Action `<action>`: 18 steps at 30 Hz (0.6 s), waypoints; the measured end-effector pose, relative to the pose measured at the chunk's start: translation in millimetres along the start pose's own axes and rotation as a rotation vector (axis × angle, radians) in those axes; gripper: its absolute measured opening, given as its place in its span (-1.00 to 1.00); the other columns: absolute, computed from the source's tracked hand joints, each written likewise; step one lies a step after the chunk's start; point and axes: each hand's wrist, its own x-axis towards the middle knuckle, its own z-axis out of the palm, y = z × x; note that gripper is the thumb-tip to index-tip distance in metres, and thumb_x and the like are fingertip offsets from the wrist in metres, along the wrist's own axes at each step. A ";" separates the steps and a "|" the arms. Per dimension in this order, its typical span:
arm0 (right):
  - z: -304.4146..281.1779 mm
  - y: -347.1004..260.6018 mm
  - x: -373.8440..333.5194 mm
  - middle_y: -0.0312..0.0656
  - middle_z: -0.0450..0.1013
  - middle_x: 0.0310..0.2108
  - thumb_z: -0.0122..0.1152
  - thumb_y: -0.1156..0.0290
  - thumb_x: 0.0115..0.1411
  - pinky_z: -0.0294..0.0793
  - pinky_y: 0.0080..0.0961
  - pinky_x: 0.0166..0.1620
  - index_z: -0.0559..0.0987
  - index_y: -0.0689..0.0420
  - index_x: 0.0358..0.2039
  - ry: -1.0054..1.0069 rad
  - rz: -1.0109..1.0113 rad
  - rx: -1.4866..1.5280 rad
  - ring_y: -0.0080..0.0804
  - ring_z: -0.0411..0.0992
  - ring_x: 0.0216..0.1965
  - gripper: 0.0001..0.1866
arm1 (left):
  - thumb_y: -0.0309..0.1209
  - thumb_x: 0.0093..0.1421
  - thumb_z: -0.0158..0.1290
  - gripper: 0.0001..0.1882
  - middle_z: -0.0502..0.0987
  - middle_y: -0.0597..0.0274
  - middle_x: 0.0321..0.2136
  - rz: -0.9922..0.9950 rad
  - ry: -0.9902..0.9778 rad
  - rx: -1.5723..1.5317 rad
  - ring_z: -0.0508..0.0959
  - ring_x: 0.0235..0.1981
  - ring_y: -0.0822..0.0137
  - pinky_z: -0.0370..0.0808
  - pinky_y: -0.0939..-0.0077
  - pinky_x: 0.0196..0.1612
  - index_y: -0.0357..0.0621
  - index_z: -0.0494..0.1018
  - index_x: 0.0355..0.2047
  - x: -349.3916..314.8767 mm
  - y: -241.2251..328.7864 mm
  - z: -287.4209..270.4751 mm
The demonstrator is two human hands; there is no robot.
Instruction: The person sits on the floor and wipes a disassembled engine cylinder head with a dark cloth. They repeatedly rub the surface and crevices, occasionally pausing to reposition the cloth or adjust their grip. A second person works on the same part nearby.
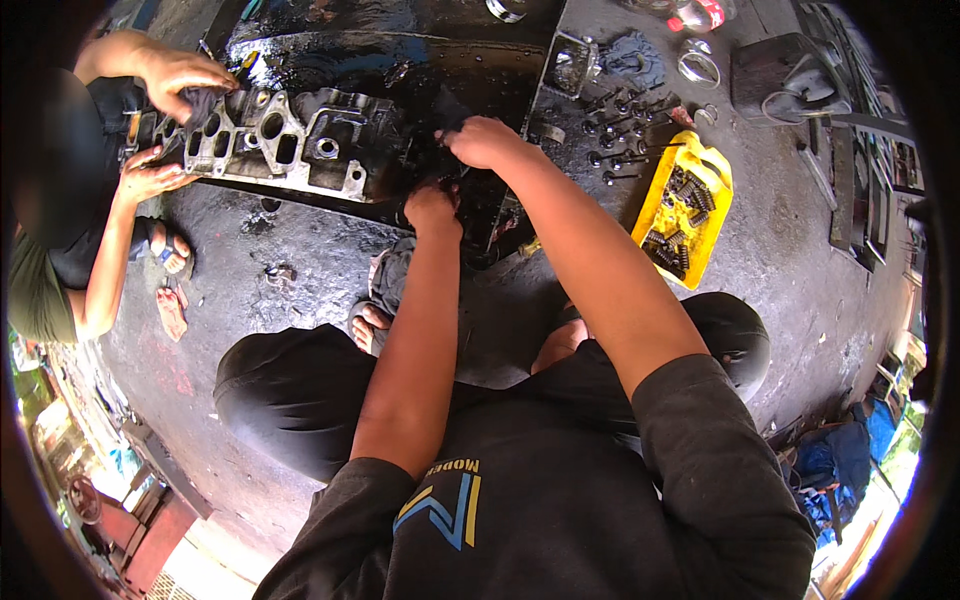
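Observation:
My left hand (pixel 434 205) is closed low over the dark, wet tray (pixel 350 45), beside the right end of a metal cylinder head (pixel 330 148). Dark shadow hides what its fingers grip, if anything. Farther up and to the right, my right hand (pixel 482 142) is closed around a dark rag (pixel 452 107), part of which sticks up past the fingers. The cylinder head rests across the tray's near edge, its ports facing up. At its left end, another person's hand (pixel 180 75) presses a dark cloth (pixel 203 103) to it, with their other hand (pixel 152 178) just below.
Right of the tray, a cut yellow jug (pixel 722 205) holds several springs. Several engine valves (pixel 625 125) lie beside it, near a small metal tray (pixel 566 68) and a grey rag (pixel 634 60). A black container (pixel 775 80) stands farther right. The co-worker crouches at the left.

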 end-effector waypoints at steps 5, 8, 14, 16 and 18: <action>-1.3 -4.9 -12.4 0.00 0.40 0.06 -0.04 0.43 0.05 0.38 -0.28 0.10 0.57 0.04 -0.04 0.040 0.000 0.200 -0.10 0.38 0.08 -0.57 | -0.27 0.07 0.11 -0.75 0.56 0.38 -0.25 -0.072 -0.198 0.776 0.53 -0.11 0.38 0.46 0.45 -0.18 0.08 0.56 -0.21 0.4 -1.9 30.0; 2.9 -7.2 -16.7 -0.02 0.42 0.05 0.00 0.44 0.05 0.39 -0.29 0.09 0.56 0.04 -0.01 -0.051 -0.027 0.227 -0.10 0.39 0.07 -0.55 | -0.29 0.18 -0.09 -0.79 0.53 0.28 -0.29 0.222 0.242 0.675 0.52 -0.19 0.35 0.43 0.47 -0.22 0.01 0.49 -0.25 0.1 -20.2 43.0; -14.2 -1.3 -8.7 -0.08 0.55 -0.19 0.21 0.31 0.02 0.47 -0.34 -0.06 0.65 0.03 -0.20 -0.020 -0.169 0.361 -0.14 0.51 -0.15 -0.70 | -0.33 0.25 -0.13 -0.83 0.50 0.28 -0.34 -0.128 0.224 -1.149 0.53 -0.37 0.34 0.42 0.48 -0.36 -0.04 0.43 -0.24 -3.3 7.8 20.8; -40.7 6.9 -10.6 -0.10 0.56 -0.22 0.27 0.26 -0.01 0.48 -0.36 -0.07 0.65 0.02 -0.21 0.037 -0.199 0.239 -0.16 0.52 -0.15 -0.68 | -0.36 0.24 -0.09 -0.84 0.50 0.28 -0.35 -0.451 0.164 -1.485 0.53 -0.41 0.33 0.42 0.48 -0.37 -0.07 0.42 -0.22 1.8 29.1 6.7; -85.9 36.1 -19.9 -0.06 0.57 -0.35 0.34 0.30 -0.07 0.50 -0.35 -0.17 0.64 0.14 -0.25 0.180 -0.116 0.390 -0.21 0.54 -0.34 -0.66 | -0.38 0.23 -0.06 -0.84 0.50 0.28 -0.35 -0.682 0.093 -1.845 0.54 -0.44 0.33 0.42 0.48 -0.39 -0.09 0.42 -0.20 2.3 37.7 0.9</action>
